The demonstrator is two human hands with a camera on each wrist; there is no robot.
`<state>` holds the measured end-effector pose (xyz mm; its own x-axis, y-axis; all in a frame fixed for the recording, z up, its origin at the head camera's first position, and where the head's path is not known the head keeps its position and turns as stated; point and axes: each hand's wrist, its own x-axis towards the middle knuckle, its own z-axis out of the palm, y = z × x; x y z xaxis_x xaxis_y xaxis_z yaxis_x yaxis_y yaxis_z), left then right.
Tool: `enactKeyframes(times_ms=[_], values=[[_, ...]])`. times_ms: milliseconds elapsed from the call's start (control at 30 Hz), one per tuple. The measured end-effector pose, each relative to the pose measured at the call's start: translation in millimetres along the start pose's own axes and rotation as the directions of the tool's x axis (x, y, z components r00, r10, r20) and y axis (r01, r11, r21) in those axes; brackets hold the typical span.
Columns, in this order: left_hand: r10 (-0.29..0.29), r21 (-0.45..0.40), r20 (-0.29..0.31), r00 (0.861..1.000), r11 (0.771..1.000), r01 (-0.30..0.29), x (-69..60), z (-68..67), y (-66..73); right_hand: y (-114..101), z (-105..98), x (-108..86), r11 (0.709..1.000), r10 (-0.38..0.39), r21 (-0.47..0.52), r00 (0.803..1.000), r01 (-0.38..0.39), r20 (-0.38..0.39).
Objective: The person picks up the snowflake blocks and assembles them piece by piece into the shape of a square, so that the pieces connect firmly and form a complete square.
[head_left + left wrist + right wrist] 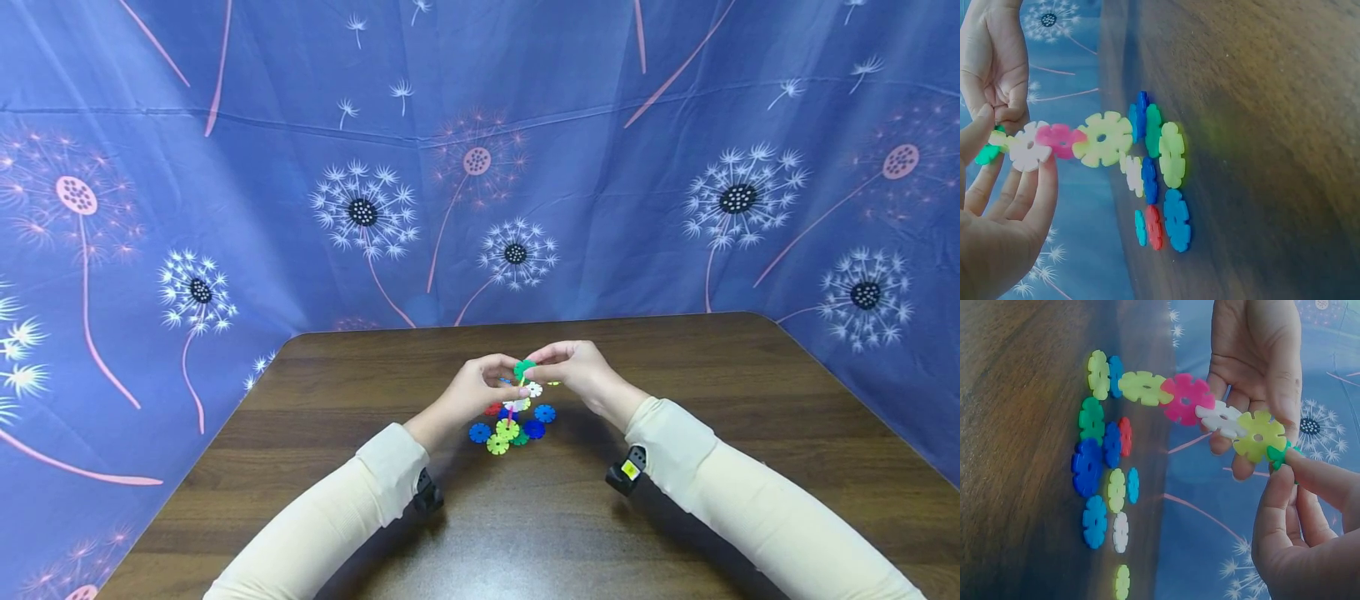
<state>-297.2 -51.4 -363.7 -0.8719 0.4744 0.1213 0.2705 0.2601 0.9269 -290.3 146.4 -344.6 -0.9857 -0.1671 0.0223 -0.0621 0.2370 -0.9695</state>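
A chain of flower-shaped discs stands above the table: yellow [1144, 388], pink [1186, 400], white [1217, 419], another yellow [1260, 437] and green at the top [523, 370]. My right hand [585, 375] pinches the green disc [1279, 454] between thumb and finger. Around the upper part of the chain, my left hand [476, 390] has its fingers curled, holding it near the white disc [1027, 147]. In the left wrist view the pink disc [1060, 140] joins the white one to the lower yellow disc [1102, 139].
Loose discs lie on the brown table [495, 533] below the hands: blue [545, 413], dark blue [1087, 467], green [1092, 421], red [1154, 227], white [1120, 532] and yellow [497, 445]. A blue cloth [600, 208] with dandelion prints hangs behind the table.
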Motion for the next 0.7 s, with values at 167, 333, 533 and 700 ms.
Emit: enactKeyframes(times_ms=[167, 333, 533, 700], values=[[-0.005, -0.012, -0.035, 0.999, 1.000, 0.005, -0.3, 1.8, -2.7, -1.9, 2.1, 0.0, 0.999, 0.031, 0.045, 1.000, -0.031, -0.004], [0.007, -0.035, -0.090, 0.996, 0.999, -0.011, -1.2, 2.1, -7.2, -0.5, -0.2, 2.2, 0.997, 0.017, 0.073, 1.000, -0.018, 0.024], [0.026, -0.066, -0.189, 0.982, 0.997, -0.039, -4.2, 0.2, -7.1, 3.7, -5.6, 8.8, 0.997, 0.026, 0.071, 1.000, -0.026, 0.011], [0.012, -0.083, -0.233, 0.972, 0.996, -0.032, -6.3, -1.7, -9.4, 14.2, -6.7, 11.9, 0.999, 0.050, -0.012, 0.999, -0.050, 0.015]])
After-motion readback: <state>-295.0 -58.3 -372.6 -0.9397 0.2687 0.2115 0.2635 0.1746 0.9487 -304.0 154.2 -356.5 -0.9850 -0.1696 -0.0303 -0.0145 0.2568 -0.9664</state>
